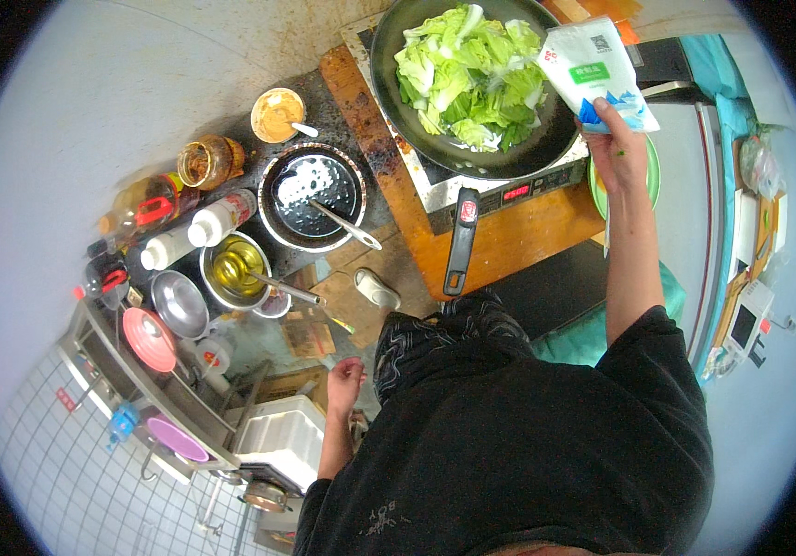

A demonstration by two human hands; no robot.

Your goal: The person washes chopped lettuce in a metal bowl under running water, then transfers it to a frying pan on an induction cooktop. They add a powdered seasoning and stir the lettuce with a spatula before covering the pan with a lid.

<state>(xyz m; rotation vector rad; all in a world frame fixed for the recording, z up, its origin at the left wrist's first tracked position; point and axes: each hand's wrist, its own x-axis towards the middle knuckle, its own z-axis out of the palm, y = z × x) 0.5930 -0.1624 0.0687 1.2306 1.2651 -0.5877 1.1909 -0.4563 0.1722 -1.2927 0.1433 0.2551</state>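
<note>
My right hand (617, 149) grips a white plastic packet (589, 73) printed with blue mountains and a green label. The packet reaches over the right rim of a dark frying pan (398, 149). Torn green leafy vegetable (471, 76) fills much of the pan, with some liquid beneath it. I cannot tell whether anything is falling from the packet. The pan sits on an induction cooker (433, 184) with a lit red display, its black handle (462, 240) pointing towards me. Low at my side, my left hand (344, 386) hangs with loosely curled fingers and no object visible in it.
Left of the wooden table (523, 240) stand a bowl of dark liquid (280, 240) with a spoon, a bowl of yellow oil (207, 281), a tub of orange-brown paste (259, 125) and several bottles (214, 222). A green plate (655, 174) lies behind my right wrist.
</note>
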